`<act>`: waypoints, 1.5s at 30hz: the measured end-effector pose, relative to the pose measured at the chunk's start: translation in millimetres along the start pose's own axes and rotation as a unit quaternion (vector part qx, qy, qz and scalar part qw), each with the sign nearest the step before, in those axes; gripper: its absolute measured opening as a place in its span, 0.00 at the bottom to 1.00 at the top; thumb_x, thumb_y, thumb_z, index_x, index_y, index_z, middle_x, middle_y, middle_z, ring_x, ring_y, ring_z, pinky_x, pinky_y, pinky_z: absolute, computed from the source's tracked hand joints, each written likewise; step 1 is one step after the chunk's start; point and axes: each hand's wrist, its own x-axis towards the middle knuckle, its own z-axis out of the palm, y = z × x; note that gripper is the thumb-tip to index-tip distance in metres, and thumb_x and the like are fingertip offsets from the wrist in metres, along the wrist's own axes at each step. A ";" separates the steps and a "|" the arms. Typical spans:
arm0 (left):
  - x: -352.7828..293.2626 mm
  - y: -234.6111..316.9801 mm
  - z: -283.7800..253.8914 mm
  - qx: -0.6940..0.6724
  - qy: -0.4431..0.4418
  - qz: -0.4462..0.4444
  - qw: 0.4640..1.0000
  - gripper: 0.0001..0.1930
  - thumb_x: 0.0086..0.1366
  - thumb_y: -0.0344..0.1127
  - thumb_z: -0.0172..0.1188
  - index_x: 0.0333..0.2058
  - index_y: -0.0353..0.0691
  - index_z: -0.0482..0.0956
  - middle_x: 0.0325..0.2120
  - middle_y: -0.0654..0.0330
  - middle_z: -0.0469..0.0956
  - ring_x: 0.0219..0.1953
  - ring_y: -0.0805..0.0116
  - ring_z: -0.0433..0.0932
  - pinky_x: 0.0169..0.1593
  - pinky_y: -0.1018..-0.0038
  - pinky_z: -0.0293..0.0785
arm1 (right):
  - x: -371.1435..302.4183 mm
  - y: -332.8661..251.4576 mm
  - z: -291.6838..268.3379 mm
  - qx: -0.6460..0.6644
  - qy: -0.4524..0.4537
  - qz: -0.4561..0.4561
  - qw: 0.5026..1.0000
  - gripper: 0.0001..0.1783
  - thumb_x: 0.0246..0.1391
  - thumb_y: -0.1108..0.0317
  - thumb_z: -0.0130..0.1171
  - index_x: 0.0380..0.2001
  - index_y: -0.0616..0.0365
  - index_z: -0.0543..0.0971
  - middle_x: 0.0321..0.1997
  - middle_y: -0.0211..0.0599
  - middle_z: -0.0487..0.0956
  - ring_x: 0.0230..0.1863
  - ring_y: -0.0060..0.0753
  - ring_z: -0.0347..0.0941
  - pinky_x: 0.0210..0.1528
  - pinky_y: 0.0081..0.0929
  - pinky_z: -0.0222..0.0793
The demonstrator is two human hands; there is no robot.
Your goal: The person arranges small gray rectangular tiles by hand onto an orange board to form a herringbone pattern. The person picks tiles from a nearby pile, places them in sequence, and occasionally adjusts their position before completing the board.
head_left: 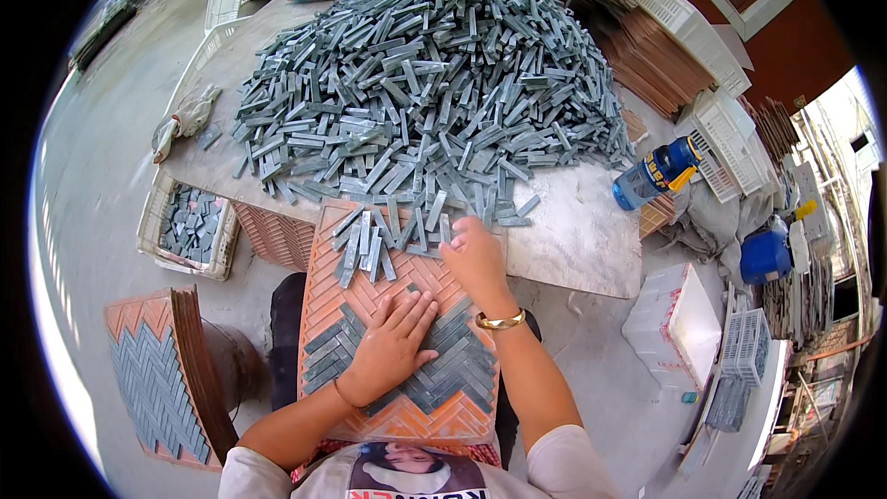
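An orange tray (319, 314) with herringbone grooves lies in front of me, its lower part filled with dark grey stone strips (443, 374). My left hand (393, 342) rests flat on these strips, fingers stretched out. Loose strips (365, 245) are scattered over the tray's far end. At the near edge of a big heap of strips (434, 83), my right hand (476, 259), with a gold bangle on its wrist, has its fingers curled together. A light grey strip (445, 227) stands at its fingertips and looks pinched there.
A filled herringbone tray (157, 388) tops a stack at the left. Beyond it stands a white basket (226, 240) of stone pieces. A blue bottle (656, 173) is on the table's right side. A white box (679, 328) and plastic crates (730, 143) stand at the right.
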 end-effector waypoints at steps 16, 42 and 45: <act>-13.8 6.3 1.4 -0.027 0.018 0.000 0.999 0.33 0.58 0.44 0.60 0.60 0.36 0.64 0.61 0.54 0.64 0.65 0.57 0.58 0.67 0.56 0.48 | -67.4 -4.6 -2.1 -0.066 -0.057 -0.213 0.973 0.07 0.49 0.72 0.57 0.32 0.62 0.75 0.32 0.46 0.78 0.34 0.49 0.74 0.36 0.40 0.70; 15.0 -4.3 4.3 0.013 0.036 -0.052 0.998 0.41 0.58 0.55 0.56 0.63 0.32 0.57 0.65 0.50 0.56 0.67 0.53 0.53 0.68 0.55 0.44 | -5.9 -12.3 20.4 -0.066 -0.001 -0.142 0.988 0.13 0.49 0.66 0.61 0.37 0.61 0.77 0.31 0.47 0.79 0.31 0.50 0.76 0.32 0.36 0.71; 6.7 -1.4 3.2 0.035 0.020 -0.037 0.999 0.43 0.57 0.59 0.54 0.62 0.31 0.58 0.64 0.50 0.56 0.67 0.53 0.52 0.68 0.54 0.42 | 0.7 -11.2 27.2 -0.034 0.016 -0.150 0.988 0.15 0.50 0.68 0.61 0.41 0.62 0.76 0.31 0.45 0.80 0.30 0.45 0.77 0.32 0.33 0.72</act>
